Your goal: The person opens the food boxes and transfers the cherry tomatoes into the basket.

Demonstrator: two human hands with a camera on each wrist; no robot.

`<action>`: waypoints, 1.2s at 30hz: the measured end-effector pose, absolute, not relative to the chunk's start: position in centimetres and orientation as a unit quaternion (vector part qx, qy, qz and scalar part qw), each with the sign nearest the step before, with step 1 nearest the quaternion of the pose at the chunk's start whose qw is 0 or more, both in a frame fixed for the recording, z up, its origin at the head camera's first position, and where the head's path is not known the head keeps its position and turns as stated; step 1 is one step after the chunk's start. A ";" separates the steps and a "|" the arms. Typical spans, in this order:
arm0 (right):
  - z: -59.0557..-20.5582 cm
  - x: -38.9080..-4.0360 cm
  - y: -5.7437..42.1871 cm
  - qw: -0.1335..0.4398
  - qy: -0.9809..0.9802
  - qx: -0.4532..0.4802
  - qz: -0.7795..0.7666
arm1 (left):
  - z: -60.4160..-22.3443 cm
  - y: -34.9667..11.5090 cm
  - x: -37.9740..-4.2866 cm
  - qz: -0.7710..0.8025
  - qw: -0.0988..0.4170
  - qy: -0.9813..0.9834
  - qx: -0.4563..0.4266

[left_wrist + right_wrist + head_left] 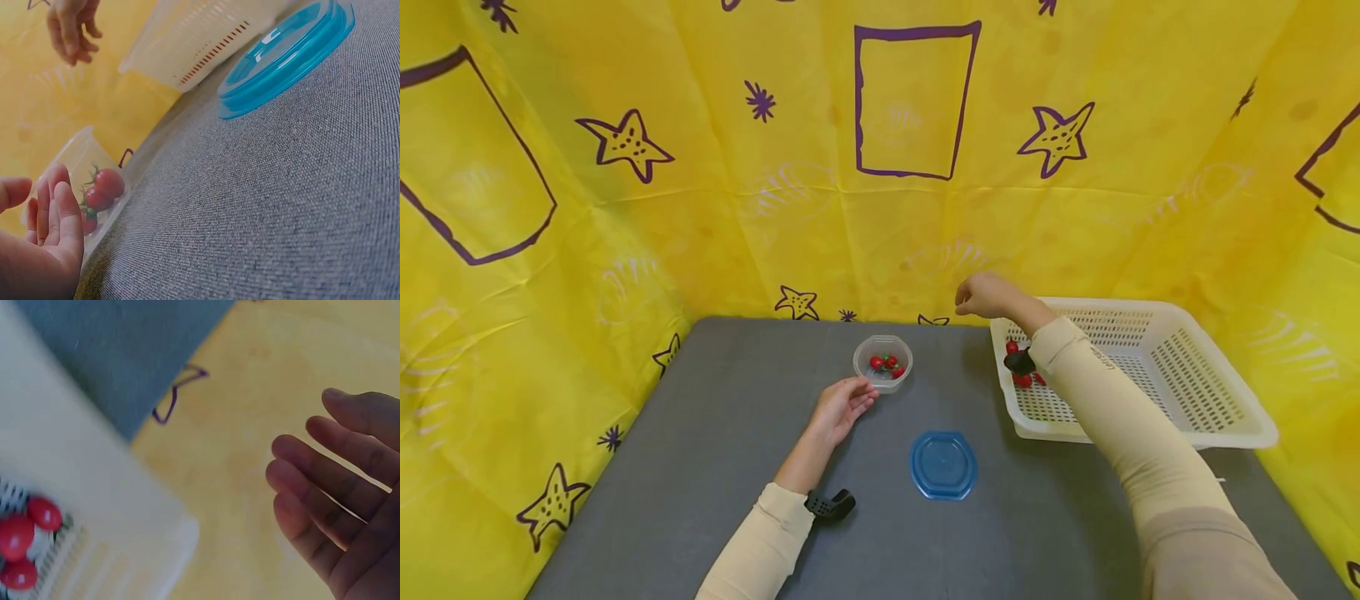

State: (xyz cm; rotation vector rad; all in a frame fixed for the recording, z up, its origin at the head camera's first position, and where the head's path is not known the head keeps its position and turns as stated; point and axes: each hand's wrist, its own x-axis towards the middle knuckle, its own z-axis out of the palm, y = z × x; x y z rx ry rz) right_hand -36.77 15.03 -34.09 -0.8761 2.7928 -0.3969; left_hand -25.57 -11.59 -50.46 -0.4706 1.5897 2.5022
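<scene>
A small clear plastic container (883, 387) stands near the table's far edge with several red cherry tomatoes (106, 184) inside, green stems attached. At its near left side is my left hand (842, 408), fingertips right at the rim and thumb apart from the fingers. My right hand (996, 298) is up over the far left corner of the white plastic basket (1225, 417). Nothing shows between its loosely bent fingers in the right wrist view. More tomatoes (15, 537) lie in the basket's left end, partly hidden by the right wrist in the head view.
A blue lid (943, 465) lies flat on the grey table (700, 467), between the container and the basket and closer to me. Yellow cloth (910, 242) with purple drawings hangs behind the table and along both sides.
</scene>
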 end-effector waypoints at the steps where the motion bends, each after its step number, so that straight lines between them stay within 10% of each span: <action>1: -34.4 -36.8 14.6 0.092 0.940 -0.298 -0.136 | -50.5 -11.6 -25.6 0.832 0.070 0.528 -0.157; 36: -41.6 -35.7 3.8 0.061 0.919 -0.350 -0.172 | -50.6 -11.7 -25.4 0.828 0.074 0.536 -0.151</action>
